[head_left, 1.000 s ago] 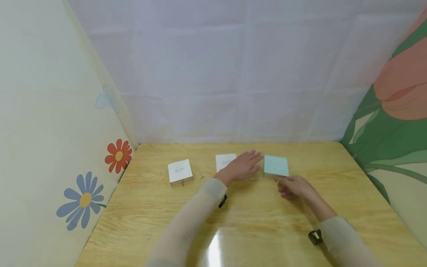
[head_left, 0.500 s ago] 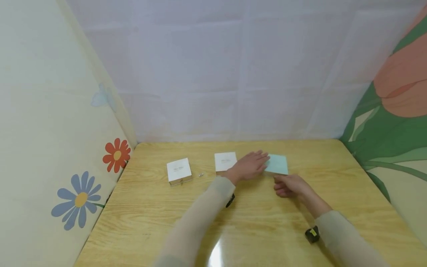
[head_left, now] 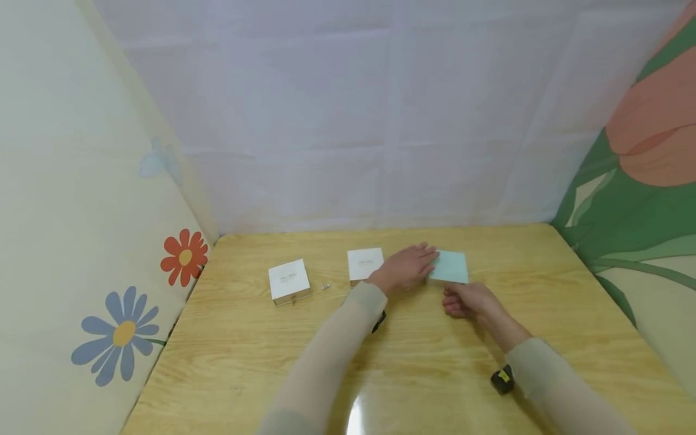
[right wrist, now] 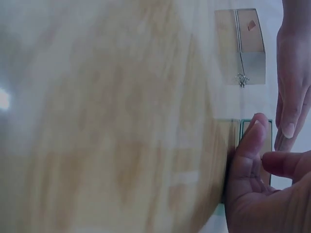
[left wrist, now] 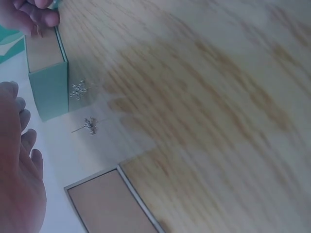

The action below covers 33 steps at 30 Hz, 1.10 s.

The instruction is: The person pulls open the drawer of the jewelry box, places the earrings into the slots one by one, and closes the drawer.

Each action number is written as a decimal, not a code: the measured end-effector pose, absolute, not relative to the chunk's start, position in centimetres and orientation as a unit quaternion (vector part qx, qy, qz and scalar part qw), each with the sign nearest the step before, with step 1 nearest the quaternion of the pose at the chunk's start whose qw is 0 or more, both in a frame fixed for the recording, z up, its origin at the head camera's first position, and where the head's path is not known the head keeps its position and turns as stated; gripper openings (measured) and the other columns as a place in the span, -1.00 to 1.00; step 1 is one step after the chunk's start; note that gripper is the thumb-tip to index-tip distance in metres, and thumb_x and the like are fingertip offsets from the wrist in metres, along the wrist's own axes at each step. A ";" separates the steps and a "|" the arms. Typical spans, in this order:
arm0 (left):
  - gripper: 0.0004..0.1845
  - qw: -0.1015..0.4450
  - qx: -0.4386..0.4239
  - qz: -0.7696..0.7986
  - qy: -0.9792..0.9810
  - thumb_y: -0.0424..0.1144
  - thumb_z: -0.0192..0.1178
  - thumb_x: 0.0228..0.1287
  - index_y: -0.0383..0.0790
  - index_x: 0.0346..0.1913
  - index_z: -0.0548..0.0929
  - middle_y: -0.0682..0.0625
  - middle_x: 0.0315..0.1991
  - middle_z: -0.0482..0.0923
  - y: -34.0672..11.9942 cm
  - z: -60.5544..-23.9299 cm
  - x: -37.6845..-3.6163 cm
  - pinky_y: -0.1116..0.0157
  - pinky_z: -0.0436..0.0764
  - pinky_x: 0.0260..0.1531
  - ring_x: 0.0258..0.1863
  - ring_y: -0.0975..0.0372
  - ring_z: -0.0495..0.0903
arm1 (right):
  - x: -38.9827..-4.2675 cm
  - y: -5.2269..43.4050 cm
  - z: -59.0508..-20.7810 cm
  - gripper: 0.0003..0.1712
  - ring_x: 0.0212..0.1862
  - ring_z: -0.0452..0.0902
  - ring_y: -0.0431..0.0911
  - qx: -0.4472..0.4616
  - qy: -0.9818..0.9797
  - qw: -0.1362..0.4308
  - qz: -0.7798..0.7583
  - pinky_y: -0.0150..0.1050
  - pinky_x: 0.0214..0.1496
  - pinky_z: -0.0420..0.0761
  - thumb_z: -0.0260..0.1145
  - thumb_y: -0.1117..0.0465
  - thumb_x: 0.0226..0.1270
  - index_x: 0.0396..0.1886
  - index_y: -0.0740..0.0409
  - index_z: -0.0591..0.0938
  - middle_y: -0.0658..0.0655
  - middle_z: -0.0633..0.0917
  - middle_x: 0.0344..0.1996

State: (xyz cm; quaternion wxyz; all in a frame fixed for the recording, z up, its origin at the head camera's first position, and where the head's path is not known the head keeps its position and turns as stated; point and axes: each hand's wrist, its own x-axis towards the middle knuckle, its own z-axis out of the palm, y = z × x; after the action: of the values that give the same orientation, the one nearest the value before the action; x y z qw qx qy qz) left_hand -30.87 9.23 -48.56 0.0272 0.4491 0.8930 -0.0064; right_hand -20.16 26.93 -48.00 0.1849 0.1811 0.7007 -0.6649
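A mint-green box (head_left: 451, 266) with a tan front (left wrist: 43, 51) sits at the right of the group. My left hand (head_left: 409, 266) reaches over its left top edge, fingers straight and together; whether they press on it I cannot tell. At the box's front, my right hand (head_left: 470, 299) pinches a small pull tab (left wrist: 40, 33) between thumb and finger, the other fingers curled. A silvery beaded sprig (right wrist: 242, 80) with a thin stem lies near the table between the mint box and the middle white box (head_left: 365, 262).
Another white box (head_left: 289, 280) stands at the left, a small silvery piece (head_left: 325, 286) to its right. The glossy wooden table (head_left: 435, 368) reflects the boxes. A white backdrop (head_left: 304, 121) rises behind, with flower-printed panels at both sides.
My left hand has moved right from beside the mint box to over its left top edge. The right hand keeps at the box's front, with a slight shift in the view.
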 end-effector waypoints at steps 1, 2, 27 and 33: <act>-0.42 0.027 0.450 -0.006 0.893 0.01 -0.41 0.70 -0.05 0.64 0.03 0.10 0.64 -0.05 9.2 -48.7 -31.0 0.31 -0.15 0.60 0.63 0.21 -0.13 | -20.1 26.9 -48.1 -0.64 -0.52 0.69 -0.20 0.181 0.702 0.183 -0.664 -0.35 -0.36 0.76 0.12 0.23 0.54 -0.02 0.53 0.52 0.04 0.74 -0.55; -0.42 0.027 0.450 -0.005 0.892 0.01 -0.41 0.70 -0.05 0.64 0.02 0.10 0.64 -0.05 9.2 -48.8 -31.0 0.31 -0.14 0.60 0.63 0.21 -0.13 | -20.1 26.8 -48.1 -0.65 -0.53 0.69 -0.21 0.182 0.702 0.180 -0.665 -0.35 -0.37 0.76 0.12 0.23 0.54 -0.04 0.53 0.53 0.03 0.74 -0.56; -0.42 0.035 0.476 0.016 0.879 0.05 -0.37 0.70 -0.03 0.63 0.06 0.13 0.63 -0.03 9.3 -49.4 -32.0 0.33 -0.04 0.58 0.61 0.24 -0.07 | -20.5 26.4 -49.1 -0.77 -0.59 0.65 -0.24 0.212 0.670 0.156 -0.694 -0.37 -0.46 0.73 0.16 0.26 0.52 -0.26 0.35 0.63 0.02 0.71 -0.62; -0.42 0.037 0.484 0.032 0.873 0.06 -0.30 0.69 -0.04 0.62 0.11 0.12 0.62 0.03 9.3 -49.4 -32.4 0.33 -0.03 0.58 0.61 0.24 -0.03 | -20.6 26.3 -49.1 -0.78 -0.62 0.61 -0.26 0.214 0.664 0.155 -0.699 -0.40 -0.50 0.70 0.16 0.29 0.51 -0.26 0.39 0.61 0.01 0.68 -0.64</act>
State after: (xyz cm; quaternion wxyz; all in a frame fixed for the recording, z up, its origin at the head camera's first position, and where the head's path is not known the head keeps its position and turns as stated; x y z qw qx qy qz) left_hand -32.37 9.29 -49.37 0.0369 0.4844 0.8735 0.0323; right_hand -20.63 26.26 -49.12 0.1549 0.2140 0.6643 -0.6992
